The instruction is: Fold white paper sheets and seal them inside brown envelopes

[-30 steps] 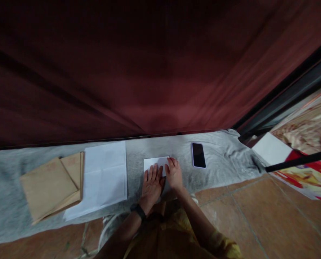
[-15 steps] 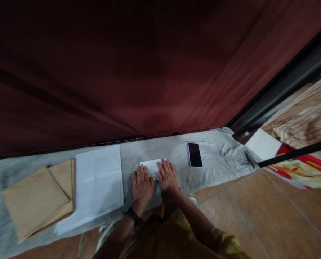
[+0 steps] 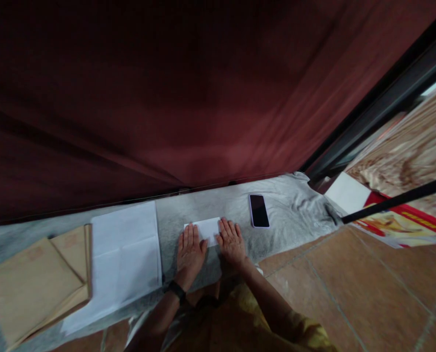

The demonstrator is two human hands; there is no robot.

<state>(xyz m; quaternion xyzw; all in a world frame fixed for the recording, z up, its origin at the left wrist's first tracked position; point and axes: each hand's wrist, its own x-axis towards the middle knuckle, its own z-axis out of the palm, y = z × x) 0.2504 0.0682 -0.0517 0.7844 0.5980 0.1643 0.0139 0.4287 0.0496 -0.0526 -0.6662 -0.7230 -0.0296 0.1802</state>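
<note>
**On the grey cloth: hands parted on the folded paper**

On the grey cloth [image 3: 294,210], the left hand [image 3: 189,252] has slid to 9 o'clock, off the right hand [image 3: 231,240]. Both lie flat, grip released, pressing the folded white paper [image 3: 207,228]; the fold appears set. Phone [image 3: 259,210] at 2 o'clock.

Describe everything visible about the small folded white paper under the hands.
The folded white paper is a small, plain rectangle, seemingly thin sheet paper with crisp edges and no print visible. It lies flat on the grey cloth, long side running left to right. The left hand presses palm-down on its near left part and the right hand on its right end, so only the far middle strip shows. Both hands lie flat, fingers extended, covering its near edge.
</note>
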